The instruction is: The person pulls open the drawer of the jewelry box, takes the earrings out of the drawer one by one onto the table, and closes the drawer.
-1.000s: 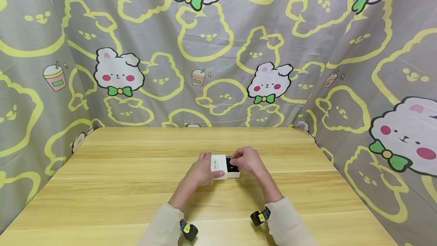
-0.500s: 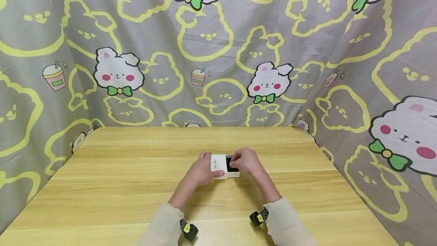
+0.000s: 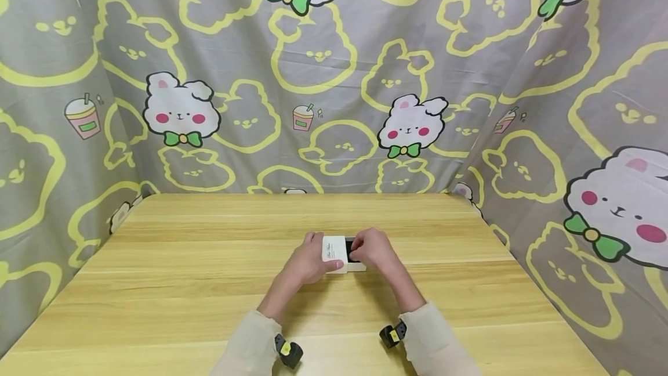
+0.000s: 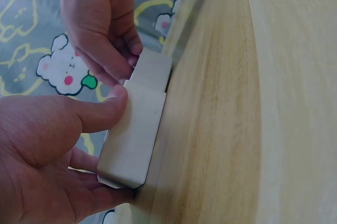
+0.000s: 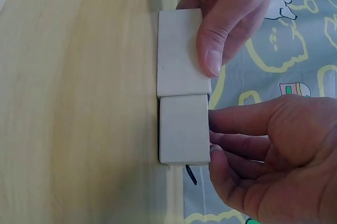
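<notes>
A small white slide-out box (image 3: 334, 253) with dark lettering lies on the table, its long axis left to right. Its drawer (image 5: 184, 129) is pulled partway out to the right, and a black lining (image 3: 350, 244) shows inside. My left hand (image 3: 308, 261) grips the outer sleeve (image 4: 138, 134), thumb along the near top edge and fingers around the far side and end. My right hand (image 3: 377, 248) bends over the drawer with thumb and curled fingertips down at the lining. What those fingertips hold is hidden; I cannot tell whether they pinch anything.
The light wooden table (image 3: 209, 289) spreads around the box. A grey curtain (image 3: 334, 155) with cartoon rabbits hangs behind and at both sides. A black loop (image 5: 191, 175) sticks out at the drawer's end. Black wrist cameras (image 3: 289, 353) sit at both cuffs.
My right hand has lowered slightly and come nearer over the drawer. A small shiny piece seen on the black lining one second ago is now covered by the fingers. The left hand stays put.
</notes>
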Available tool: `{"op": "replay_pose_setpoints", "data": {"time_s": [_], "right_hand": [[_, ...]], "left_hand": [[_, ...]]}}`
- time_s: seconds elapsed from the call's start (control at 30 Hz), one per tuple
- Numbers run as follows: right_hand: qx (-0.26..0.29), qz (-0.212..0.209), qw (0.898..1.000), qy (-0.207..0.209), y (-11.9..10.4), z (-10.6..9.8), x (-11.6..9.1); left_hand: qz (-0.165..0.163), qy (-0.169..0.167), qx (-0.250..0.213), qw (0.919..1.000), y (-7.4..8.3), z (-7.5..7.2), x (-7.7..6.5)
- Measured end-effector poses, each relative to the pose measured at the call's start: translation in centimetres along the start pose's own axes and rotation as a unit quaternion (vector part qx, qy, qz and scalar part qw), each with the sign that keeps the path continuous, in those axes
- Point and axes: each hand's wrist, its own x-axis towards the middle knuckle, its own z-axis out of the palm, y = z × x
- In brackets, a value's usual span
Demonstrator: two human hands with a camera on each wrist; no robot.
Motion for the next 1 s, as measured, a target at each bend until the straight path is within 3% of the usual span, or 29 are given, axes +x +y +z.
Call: {"op": "replay_pose_setpoints", "data": {"time_s": [0.57, 1.0], "right_hand": [[-0.025, -0.026, 0.999, 0.034, -0.01, 0.67, -0.09], [-0.023, -0.021, 0.999, 0.016, -0.49, 0.58, -0.39]], "left_hand": [[-0.006, -0.002, -0.004, 1.0000, 0.18, -0.07, -0.12], [-0.014, -0.004, 0.001, 0.9999, 0.09, -0.01, 0.00]]}}
